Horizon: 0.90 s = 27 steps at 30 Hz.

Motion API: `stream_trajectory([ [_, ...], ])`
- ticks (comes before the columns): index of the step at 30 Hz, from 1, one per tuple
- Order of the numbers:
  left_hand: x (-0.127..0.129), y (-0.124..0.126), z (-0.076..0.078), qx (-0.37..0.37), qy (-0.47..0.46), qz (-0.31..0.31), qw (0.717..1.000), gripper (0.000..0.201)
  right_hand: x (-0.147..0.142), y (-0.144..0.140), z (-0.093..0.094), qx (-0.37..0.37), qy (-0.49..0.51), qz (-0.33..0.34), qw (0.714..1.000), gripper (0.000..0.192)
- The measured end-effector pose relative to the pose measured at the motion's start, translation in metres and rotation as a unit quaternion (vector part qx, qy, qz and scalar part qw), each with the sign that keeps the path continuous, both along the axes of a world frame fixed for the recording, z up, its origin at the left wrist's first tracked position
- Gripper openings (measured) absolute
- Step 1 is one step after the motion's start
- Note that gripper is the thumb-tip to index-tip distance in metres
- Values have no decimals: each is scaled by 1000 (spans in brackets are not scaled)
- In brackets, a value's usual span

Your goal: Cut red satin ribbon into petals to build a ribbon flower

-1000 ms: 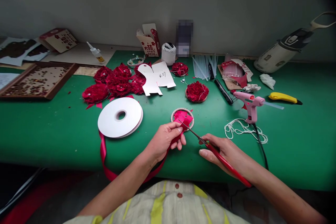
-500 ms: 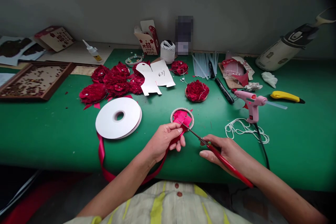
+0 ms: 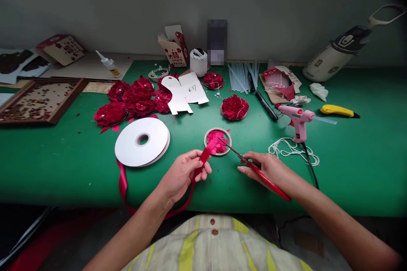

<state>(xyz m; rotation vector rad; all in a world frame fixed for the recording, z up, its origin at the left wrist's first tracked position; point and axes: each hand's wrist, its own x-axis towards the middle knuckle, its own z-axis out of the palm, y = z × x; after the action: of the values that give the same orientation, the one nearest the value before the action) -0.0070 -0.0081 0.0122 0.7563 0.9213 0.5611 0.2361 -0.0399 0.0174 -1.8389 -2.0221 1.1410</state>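
Observation:
My left hand pinches a red ribbon, whose end sticks out past the fingers over a cardboard ring. Cut red ribbon pieces lie inside that ring. From the left hand the ribbon loops down past the table edge and back up to a large white spool. In my right hand is a pair of red-handled scissors, fingers closed around the handles. The blades point up and left, with their tips over the ring near the ribbon's end.
Several red fabric flowers sit behind the spool, one more flower beyond the ring. A pink glue gun, white cord, black marker and yellow-handled cutter lie to the right. A wooden tray stands far left.
My left hand has moved slightly left, and a longer stretch of ribbon now shows beyond its fingers. The scissors have shifted a little left and up. The whole view has shifted slightly.

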Motion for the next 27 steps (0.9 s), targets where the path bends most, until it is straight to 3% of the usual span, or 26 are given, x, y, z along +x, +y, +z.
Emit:
stream_trajectory([
  [7,7,-4,1,9,-30,15,999,22,0,-19,18,2,43,4,999,28],
  [14,28,-11,21,65,-59,-66,994,24,-29,-16,37,49,216,-102,970,34],
  [20,30,-20,23,67,-61,-92,992,26,-52,1,34,72,316,-147,934,32],
  [27,24,-21,14,77,-16,-39,996,21,-53,1,31,88,284,-155,942,32],
])
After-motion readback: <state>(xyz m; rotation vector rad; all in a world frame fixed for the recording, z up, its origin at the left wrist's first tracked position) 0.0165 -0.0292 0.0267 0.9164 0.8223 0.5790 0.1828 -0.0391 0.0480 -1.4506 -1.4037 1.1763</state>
